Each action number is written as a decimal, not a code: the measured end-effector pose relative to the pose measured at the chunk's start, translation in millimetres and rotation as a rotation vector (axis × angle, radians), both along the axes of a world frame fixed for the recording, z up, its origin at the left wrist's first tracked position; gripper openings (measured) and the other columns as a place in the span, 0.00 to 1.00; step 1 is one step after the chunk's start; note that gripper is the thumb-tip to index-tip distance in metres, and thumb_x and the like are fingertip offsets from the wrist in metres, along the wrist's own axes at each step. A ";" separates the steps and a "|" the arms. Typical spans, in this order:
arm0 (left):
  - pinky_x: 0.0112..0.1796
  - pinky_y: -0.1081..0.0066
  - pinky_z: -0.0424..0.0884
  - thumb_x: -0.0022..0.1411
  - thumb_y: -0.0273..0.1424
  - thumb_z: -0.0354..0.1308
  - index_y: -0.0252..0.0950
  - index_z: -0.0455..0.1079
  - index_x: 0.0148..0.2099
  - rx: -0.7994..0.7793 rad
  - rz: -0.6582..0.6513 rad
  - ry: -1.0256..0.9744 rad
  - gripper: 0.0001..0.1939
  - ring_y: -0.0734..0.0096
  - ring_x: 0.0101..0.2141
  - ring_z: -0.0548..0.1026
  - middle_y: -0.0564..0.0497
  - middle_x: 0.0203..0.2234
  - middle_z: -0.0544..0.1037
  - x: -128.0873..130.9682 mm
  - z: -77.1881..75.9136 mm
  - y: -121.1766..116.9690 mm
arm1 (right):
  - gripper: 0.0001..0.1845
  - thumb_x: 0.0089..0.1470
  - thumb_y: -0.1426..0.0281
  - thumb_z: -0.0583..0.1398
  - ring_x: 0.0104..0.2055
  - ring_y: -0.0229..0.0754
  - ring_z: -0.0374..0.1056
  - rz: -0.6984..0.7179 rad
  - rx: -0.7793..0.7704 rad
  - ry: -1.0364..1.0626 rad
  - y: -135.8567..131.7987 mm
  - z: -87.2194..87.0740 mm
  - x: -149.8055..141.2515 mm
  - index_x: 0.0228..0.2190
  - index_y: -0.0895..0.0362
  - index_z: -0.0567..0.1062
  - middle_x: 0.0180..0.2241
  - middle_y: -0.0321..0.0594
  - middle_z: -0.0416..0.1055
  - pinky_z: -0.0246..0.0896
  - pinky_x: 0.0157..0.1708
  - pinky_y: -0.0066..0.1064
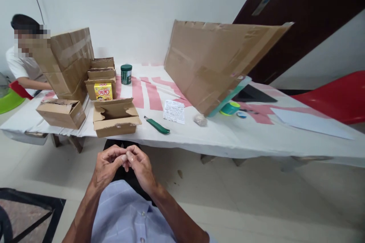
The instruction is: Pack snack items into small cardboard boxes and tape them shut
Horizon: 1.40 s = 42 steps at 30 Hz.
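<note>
My left hand (107,165) and my right hand (141,167) meet in front of my lap, below the table's front edge. Thumbs and fingers are pinched together at the tips, and whatever may be between them is too small or hidden to name. Nearest to them on the table stands an open cardboard box (115,128). To its right lies a green utility knife (157,125), apart from both hands. A sheet of paper covered in writing (173,112) lies behind the knife.
A yellow packet (103,92) leans among small cardboard boxes (101,73). Closed cartons (70,59) are stacked at left, near a person in white. A green jar (126,74) stands at the back. A large cardboard sheet (216,57) leans at right, beside a tape roll (230,108).
</note>
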State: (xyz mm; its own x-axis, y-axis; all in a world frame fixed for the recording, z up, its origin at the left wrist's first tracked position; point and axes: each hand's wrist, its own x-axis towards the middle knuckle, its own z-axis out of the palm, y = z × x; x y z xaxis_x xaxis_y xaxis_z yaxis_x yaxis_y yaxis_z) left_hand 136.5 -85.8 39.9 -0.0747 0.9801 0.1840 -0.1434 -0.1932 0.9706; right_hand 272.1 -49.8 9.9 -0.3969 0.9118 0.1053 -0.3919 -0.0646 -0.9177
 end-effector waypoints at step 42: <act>0.36 0.69 0.71 0.61 0.41 0.70 0.36 0.82 0.33 -0.071 0.090 0.285 0.13 0.68 0.30 0.74 0.48 0.28 0.80 -6.6 -7.5 -32.0 | 0.07 0.65 0.63 0.60 0.33 0.41 0.69 -0.334 0.435 -0.307 -27.7 -4.7 2.1 0.35 0.52 0.74 0.32 0.37 0.72 0.67 0.35 0.32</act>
